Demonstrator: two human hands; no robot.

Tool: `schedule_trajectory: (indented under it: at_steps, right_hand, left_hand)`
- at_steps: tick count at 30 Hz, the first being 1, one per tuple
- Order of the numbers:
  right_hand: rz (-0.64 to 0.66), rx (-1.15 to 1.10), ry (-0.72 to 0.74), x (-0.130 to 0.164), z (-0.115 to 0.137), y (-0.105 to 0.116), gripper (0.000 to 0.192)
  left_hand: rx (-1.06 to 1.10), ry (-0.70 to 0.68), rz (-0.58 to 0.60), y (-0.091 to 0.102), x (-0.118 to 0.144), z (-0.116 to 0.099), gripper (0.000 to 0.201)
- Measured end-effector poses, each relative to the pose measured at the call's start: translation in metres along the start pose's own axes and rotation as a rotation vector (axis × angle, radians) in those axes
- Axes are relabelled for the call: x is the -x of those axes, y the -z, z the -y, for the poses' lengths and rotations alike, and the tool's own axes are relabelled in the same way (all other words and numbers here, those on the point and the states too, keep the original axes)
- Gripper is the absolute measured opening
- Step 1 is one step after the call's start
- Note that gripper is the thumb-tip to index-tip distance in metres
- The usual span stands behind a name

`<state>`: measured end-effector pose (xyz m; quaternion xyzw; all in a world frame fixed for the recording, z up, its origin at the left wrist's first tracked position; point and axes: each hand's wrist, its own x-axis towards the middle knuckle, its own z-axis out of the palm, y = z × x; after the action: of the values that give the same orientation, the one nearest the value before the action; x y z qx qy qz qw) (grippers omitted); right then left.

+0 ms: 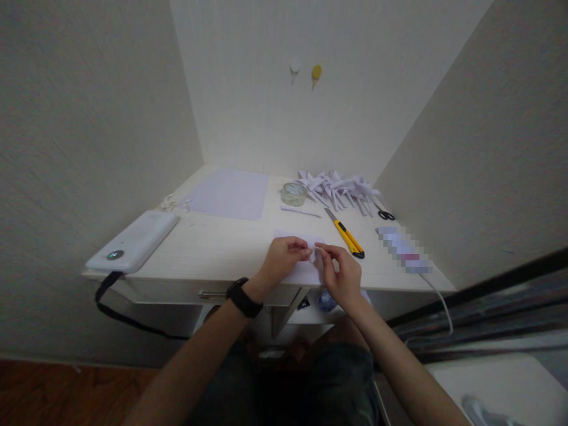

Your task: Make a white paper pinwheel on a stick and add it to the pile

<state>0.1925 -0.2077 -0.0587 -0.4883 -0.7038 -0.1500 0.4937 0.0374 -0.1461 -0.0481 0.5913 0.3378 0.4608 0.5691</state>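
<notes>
My left hand (288,257), with a black watch on the wrist, has thumb and fingers pinched together near the desk's front edge. Close beside it, my right hand (342,273) pinches too, its fingertips almost meeting the left ones. Between them is a small whitish piece (313,255); whether it is paper or tape I cannot tell. A white sheet of paper (304,273) lies under both hands, partly hidden by them. Just beyond the right hand rests a yellow utility knife (348,238), its blade pointing away. Rolls of clear tape (293,194) and a thin rolled paper strip (300,211) lie farther back.
Folded white paper pieces (335,188) are heaped at the back right, beside black-handled scissors (386,215). A blurred-out phone (404,249) with a cable lies right. Large white paper (231,192) lies back left; a white device (133,241) with a black strap sits at the left edge.
</notes>
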Motion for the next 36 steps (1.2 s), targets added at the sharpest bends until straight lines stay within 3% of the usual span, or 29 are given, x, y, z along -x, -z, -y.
schedule_trajectory:
  at_steps: [10,24,36]
  right_hand:
    - [0.039,-0.043,-0.096,-0.0024,-0.0027,0.0019,0.016]
    - [0.126,0.037,0.219,-0.0047,-0.0058,0.0033,0.013]
    - [0.132,0.144,0.266,0.0002,-0.0083,-0.0013,0.017]
  left_hand:
    - [0.047,-0.003,0.052,0.0001,-0.0001,0.0011,0.010]
    - [-0.059,-0.020,0.009,0.0006,0.0001,-0.0031,0.003]
    - [-0.157,-0.040,-0.006,-0.0001,-0.0005,-0.0023,0.003]
